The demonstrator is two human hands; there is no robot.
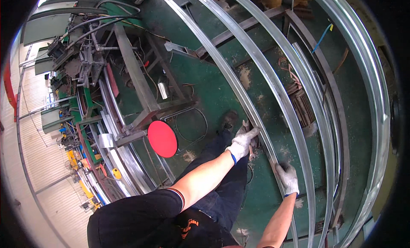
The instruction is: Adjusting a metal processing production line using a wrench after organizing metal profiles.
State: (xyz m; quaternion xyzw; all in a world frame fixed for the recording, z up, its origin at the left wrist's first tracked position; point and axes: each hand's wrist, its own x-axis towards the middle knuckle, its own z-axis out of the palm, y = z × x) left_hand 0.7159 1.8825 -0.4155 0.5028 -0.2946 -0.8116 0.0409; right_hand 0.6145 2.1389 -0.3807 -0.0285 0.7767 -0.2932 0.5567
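A long silvery metal rail (232, 79) runs from the top of the view down past both hands. My left hand (241, 144), in a whitish work glove, is closed at its near edge, with a finger reaching onto the rail. Lower down, my right hand (288, 178), in a greyer glove, has its fingers wrapped over the same rail. Just beneath the left hand shows a wrench-like metal end (251, 153); whether the hand touches it, I cannot tell.
Further bent metal rails (273, 83) arch to the right over a dark frame (341, 132). On the left stand a red round stool seat (162, 138), a steel table frame (136, 73) and machinery (81, 56). A ribbed motor-like part (302, 107) lies beneath the rails.
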